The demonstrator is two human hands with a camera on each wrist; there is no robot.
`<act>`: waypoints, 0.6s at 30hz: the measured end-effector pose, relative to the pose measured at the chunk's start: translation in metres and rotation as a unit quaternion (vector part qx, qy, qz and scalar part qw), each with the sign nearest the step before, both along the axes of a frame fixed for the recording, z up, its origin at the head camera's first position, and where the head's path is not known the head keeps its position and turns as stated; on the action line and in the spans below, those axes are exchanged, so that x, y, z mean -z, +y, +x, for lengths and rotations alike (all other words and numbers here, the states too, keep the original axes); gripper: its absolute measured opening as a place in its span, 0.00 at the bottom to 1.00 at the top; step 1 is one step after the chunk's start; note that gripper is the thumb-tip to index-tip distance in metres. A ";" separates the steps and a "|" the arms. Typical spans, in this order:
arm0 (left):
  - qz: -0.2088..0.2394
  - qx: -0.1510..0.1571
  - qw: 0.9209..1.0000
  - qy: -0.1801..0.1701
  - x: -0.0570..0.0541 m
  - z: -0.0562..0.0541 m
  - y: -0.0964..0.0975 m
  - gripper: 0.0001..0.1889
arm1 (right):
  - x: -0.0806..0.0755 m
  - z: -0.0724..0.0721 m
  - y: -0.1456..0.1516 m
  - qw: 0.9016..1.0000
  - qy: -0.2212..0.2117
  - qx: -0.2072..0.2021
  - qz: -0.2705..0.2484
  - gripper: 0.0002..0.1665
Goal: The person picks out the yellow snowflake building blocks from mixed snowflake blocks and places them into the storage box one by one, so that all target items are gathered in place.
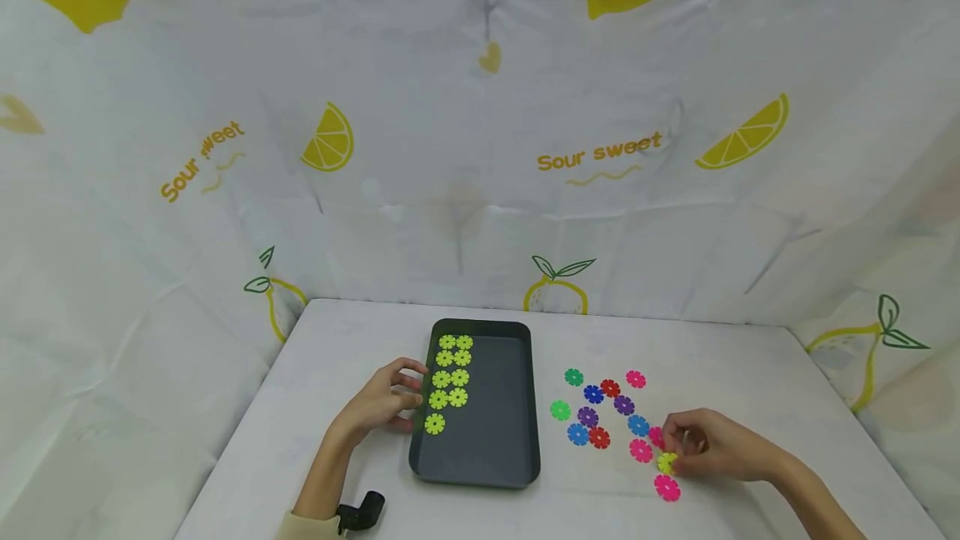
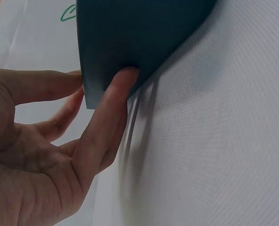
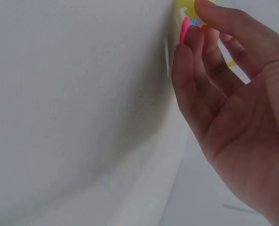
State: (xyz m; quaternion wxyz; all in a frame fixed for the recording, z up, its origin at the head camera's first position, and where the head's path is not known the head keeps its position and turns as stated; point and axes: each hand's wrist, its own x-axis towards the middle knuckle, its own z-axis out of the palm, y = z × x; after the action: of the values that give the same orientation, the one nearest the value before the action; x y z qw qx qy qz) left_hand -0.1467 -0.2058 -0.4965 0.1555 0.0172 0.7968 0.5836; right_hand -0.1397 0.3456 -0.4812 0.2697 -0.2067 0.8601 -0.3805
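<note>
A dark grey rectangular tray [image 1: 498, 448] stands left of centre, with several yellow-green snowflake building discs [image 1: 441, 378] laid in rows along its left side. My left hand [image 1: 384, 400] touches the tray's left wall; in the left wrist view, the tray [image 2: 130, 37] has my fingertips against its outer side and rim. On the right, my right hand [image 1: 723, 446] pinches a yellow snowflake disc [image 1: 666, 463] between thumb and fingers, low over the table. The right wrist view shows the thumb on this yellow disc [image 3: 186, 5]. Pink discs [image 1: 641, 451] lie right beside those fingers.
Between tray and right hand, loose discs are scattered on the white table [image 1: 480, 515]: green [image 1: 560, 411], blue [image 1: 578, 434], purple [image 1: 624, 405] and red [image 1: 599, 437]. A lemon-print cloth [image 1: 450, 232] hangs behind. A black strap-mounted device [image 1: 362, 512] is at my left wrist.
</note>
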 end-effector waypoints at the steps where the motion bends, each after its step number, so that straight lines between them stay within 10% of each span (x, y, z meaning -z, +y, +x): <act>1: 0.000 0.000 1.000 0.000 0.000 0.000 0.000 0.28 | 0.000 0.000 0.000 1.000 -0.001 -0.001 -0.003 0.11; 18: -0.002 0.004 1.000 0.001 -0.002 0.000 0.000 0.28 | -0.006 -0.016 -0.026 0.991 -0.001 -0.055 -0.119 0.14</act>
State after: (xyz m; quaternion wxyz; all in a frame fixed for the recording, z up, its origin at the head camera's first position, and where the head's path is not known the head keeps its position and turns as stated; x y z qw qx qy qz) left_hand -0.1465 -0.2059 -0.4942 0.1571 0.0205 0.7982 0.5812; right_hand -0.1560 0.3194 -0.4754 0.2648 -0.2838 0.7955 -0.4654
